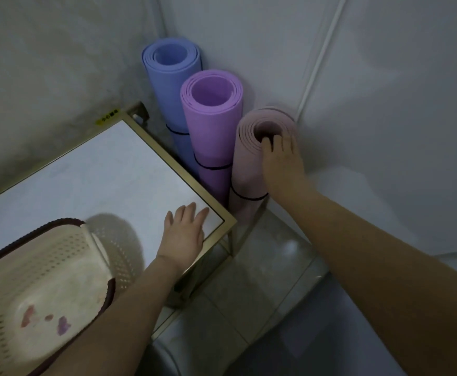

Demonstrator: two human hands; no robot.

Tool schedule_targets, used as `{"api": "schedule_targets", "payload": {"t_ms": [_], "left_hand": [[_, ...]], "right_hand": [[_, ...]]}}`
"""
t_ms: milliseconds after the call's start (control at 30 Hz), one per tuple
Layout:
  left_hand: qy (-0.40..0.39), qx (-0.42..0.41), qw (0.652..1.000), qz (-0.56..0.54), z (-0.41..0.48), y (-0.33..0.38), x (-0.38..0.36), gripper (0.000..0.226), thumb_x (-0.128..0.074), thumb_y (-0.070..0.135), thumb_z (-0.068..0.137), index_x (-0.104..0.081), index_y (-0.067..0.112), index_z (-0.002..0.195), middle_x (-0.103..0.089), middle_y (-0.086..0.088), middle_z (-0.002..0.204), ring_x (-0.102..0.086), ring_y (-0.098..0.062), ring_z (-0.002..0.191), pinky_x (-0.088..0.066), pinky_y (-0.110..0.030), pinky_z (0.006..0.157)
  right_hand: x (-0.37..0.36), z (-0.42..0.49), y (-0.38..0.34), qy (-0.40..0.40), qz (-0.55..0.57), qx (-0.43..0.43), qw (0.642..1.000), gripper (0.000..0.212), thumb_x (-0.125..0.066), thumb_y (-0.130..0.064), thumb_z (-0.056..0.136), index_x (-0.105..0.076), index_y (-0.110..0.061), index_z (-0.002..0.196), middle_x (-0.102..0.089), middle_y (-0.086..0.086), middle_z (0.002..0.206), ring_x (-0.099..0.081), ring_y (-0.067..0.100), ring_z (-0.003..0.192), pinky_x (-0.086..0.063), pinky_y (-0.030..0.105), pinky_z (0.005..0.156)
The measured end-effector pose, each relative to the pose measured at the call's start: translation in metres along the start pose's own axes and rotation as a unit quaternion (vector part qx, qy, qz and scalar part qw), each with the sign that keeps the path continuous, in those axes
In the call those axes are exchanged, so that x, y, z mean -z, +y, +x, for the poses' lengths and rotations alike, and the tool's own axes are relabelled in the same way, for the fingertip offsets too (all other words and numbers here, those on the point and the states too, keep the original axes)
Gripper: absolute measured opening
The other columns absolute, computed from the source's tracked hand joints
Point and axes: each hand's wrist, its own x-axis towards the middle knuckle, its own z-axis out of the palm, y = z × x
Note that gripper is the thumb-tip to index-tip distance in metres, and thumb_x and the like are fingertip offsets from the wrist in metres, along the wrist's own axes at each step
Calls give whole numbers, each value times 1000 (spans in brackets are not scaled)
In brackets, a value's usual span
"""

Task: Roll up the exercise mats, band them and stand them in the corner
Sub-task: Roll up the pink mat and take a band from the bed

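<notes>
Steadying the pink mat (249, 164), far right of the corner row, my right hand (283, 161) hooked over its rim, left hand (185, 232) flat and unclenched on the table (86, 180); letting go abruptly could topple it.

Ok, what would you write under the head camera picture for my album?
Right hand grips the pink mat beside the purple mat and blue mat; left hand rests on the table.

three rolled mats (213, 126) stand in the corner, right of the table (91, 175); a basket (34, 280) sits on the table's near-left part.
</notes>
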Motion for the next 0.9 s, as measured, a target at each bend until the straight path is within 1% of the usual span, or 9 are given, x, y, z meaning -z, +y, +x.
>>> {"api": "schedule_targets", "payload": {"t_ms": [33,133,200,233,333,400,533,700,900], "left_hand": [[5,1,1000,-5,1,0,-1,48,-42,20,95,-37,21,143,-38,-9,143,-34,-29,131,-23,-45,111],[6,0,1000,-14,3,2,2,47,-42,20,96,-37,21,142,-39,-9,142,-35,-28,129,-24,-42,110],[4,-3,1000,-13,5,1,4,47,-40,21,96,-36,22,143,-39,-7,141,-36,-27,128,-25,-40,109],[4,-4,1000,-16,5,1,5,47,-40,21,96,-37,22,142,-39,-7,140,-36,-27,128,-26,-40,108],[3,-2,1000,-20,6,0,7,47,-41,20,95,-37,23,142,-40,-7,140,-37,-26,128,-26,-40,108],[-4,2,1000,-18,6,1,7,49,-39,21,96,-33,24,144,-36,-6,143,-34,-26,131,-24,-39,110],[-18,9,1000,-13,5,3,8,51,-38,23,98,-27,24,147,-30,-6,147,-29,-25,134,-20,-39,112],[-32,2,999,-14,0,4,12,53,-39,21,98,-24,22,148,-26,-7,150,-24,-26,138,-18,-39,114],[-42,-12,999,-12,-24,1,10,55,-40,16,96,-23,20,148,-25,-8,150,-24,-27,137,-20,-39,113]], "right_hand": [[4,4,-3,-20,-20,-7,1000,47,-35,-5,96,-26,5,141,-31,25,144,-21,39,139,-14,42,115],[12,12,-6,-5,-59,-15,998,40,-33,-3,96,-34,1,136,-39,18,138,-38,37,126,-32,42,102],[13,14,-5,-38,3,-33,999,46,-38,3,93,-32,-2,138,-36,16,138,-48,38,117,-42,43,89],[13,14,-4,-57,41,-37,997,52,-40,5,91,-28,-4,141,-33,16,142,-50,39,116,-44,44,88],[12,20,2,-91,111,-33,989,60,-35,7,92,-18,-5,148,-15,13,156,-43,40,125,-40,45,96],[11,21,4,-102,124,-36,986,63,-30,6,93,-8,-6,151,-3,11,159,-36,38,132,-36,43,102],[10,11,6,-99,115,-20,988,69,-30,5,93,4,-7,151,8,8,159,-31,36,134,-36,42,102],[9,0,6,-98,117,-14,988,77,-43,2,92,7,-5,150,11,13,158,-22,37,138,-33,41,106],[7,-15,-3,-64,89,-5,994,72,-41,1,92,2,0,149,3,18,158,-11,35,143,-17,38,116]]}}
